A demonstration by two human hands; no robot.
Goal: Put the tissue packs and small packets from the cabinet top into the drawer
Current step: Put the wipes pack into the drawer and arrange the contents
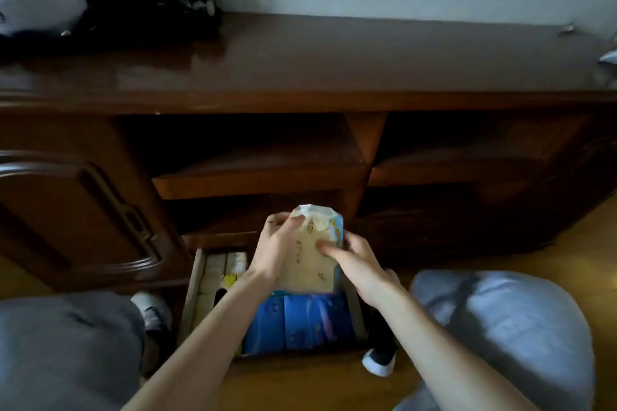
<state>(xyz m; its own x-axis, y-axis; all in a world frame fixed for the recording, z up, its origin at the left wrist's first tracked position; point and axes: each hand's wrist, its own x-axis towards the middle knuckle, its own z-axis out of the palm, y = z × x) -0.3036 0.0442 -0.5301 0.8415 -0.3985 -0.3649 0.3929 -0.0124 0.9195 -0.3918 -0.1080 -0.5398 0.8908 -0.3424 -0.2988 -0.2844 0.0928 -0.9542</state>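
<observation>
A cream tissue pack (309,264) with a blue edge stands upright over the open drawer (195,294) at the cabinet's foot. My left hand (275,247) grips its left side near the top. My right hand (354,260) holds its right side, fingers pressed on the front. Blue tissue packs (300,324) lie in the drawer just below it. Pale packs (213,277) and a yellow packet (228,280) fill the drawer's left part. The cabinet top (334,53) above shows no tissue packs in its middle.
Dark bags and a grey-white soft thing (40,0) crowd the cabinet top's far left. A crumpled pale item (607,57) sits at its right end. Open shelves (260,173) lie above the drawer, a closed door (76,210) to the left. My knees (500,327) flank the drawer.
</observation>
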